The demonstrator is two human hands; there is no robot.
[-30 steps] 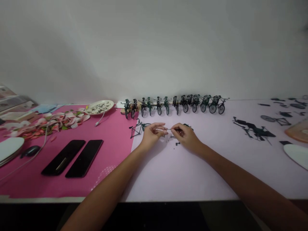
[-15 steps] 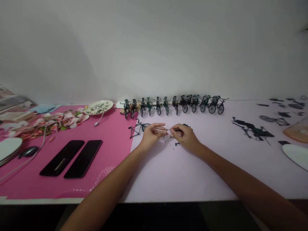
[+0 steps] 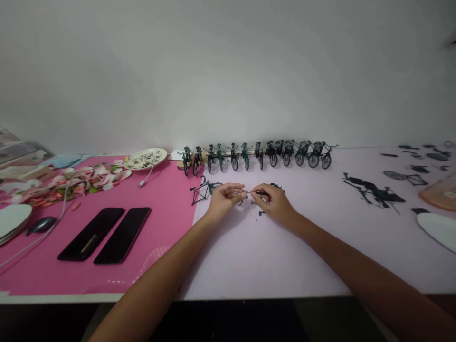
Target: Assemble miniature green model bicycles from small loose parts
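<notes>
in the head view, my two forearms come in from the lower corners and slant inward over the table (image 3: 267, 266), so that my hands nearly meet above its pale lilac part. my right hand (image 3: 272, 199) is bent inward with the knuckles up, thumb and fingers gripping a thin dark tool (image 3: 262, 193) that points left. my left hand (image 3: 227, 197) faces it, fingers stretched to the right and thumb close to the forefinger; i cannot tell whether they pinch anything. a toy bike frame (image 3: 200, 190) sits just beside my left hand, small parts (image 3: 261, 213) lie below my fingertips, and toy bikes (image 3: 245, 156) stand in a row near the wall.
</notes>
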